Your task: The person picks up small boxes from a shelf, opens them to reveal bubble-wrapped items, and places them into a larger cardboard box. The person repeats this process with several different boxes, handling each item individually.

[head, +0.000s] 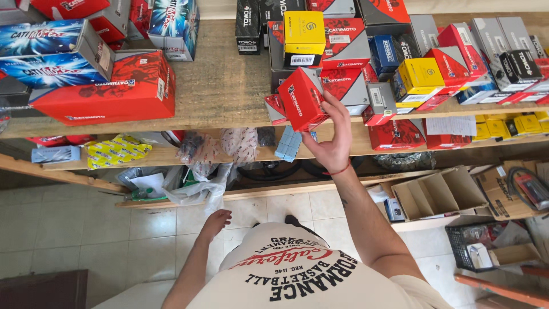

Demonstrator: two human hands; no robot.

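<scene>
My right hand point(333, 143) is raised to the front edge of a wooden shelf point(223, 97) and grips a small red box point(302, 98), tilted, by its lower right corner. The box hangs just over the shelf's edge, in front of other red and grey boxes point(346, 86). A yellow box point(304, 35) stands on the stack behind it. My left hand point(215, 222) hangs low by my side over the tiled floor, fingers loosely curled, holding nothing.
A large red box point(108, 88) and blue boxes point(46, 51) fill the shelf's left. Red, yellow and grey boxes point(457, 57) crowd the right. Lower shelves hold plastic bags point(200, 171) and yellow packets point(114, 151). Open cardboard boxes point(440, 194) and a black crate point(474, 246) stand on the floor at right.
</scene>
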